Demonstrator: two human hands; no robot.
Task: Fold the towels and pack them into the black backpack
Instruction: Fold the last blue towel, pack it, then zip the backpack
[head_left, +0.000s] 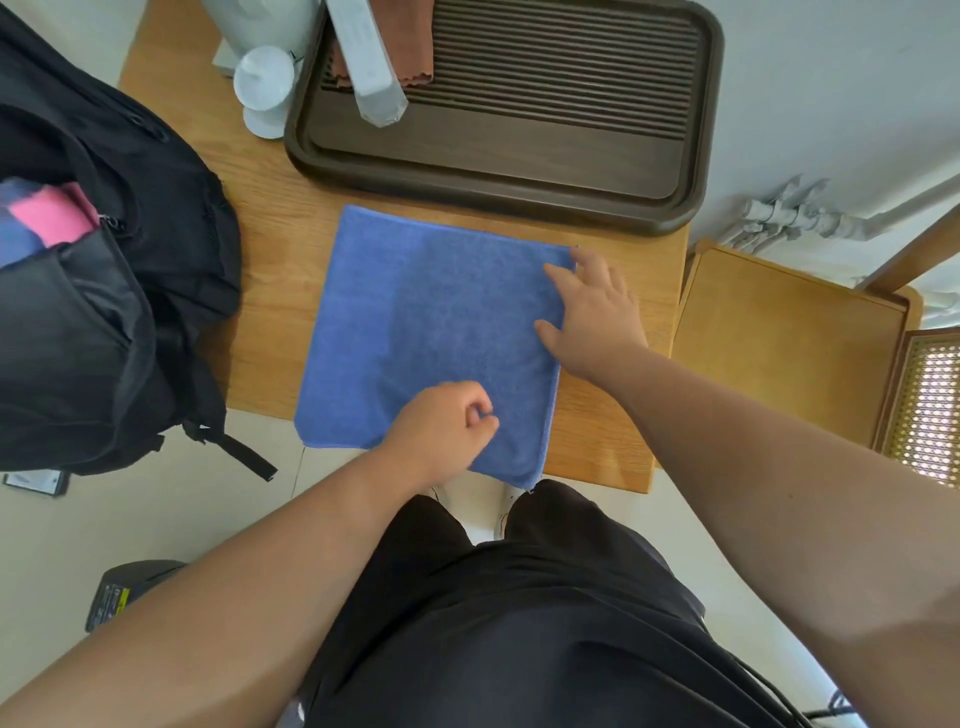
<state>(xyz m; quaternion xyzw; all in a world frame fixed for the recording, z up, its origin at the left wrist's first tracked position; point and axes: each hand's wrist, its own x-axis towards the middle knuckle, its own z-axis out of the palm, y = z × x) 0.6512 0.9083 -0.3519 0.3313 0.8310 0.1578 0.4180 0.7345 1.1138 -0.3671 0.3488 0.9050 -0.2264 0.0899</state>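
Observation:
A blue towel (431, 322) lies flat on the wooden table (270, 291), its near edge hanging over the table's front. My right hand (592, 312) rests on the towel's right edge with spread, straight fingers. My left hand (441, 426) hovers at the towel's near edge with curled fingers; nothing shows in its grip. The black backpack (109, 291) stands open at the left, with a pink towel (52, 215) and a blue one (18, 234) sticking out of its top.
A dark brown slatted tray (519, 171) sits at the back of the table, holding a brown cloth (410, 41) and a grey box (371, 67). A white cup (262, 83) stands left of it. A wooden chair (789, 343) is to the right.

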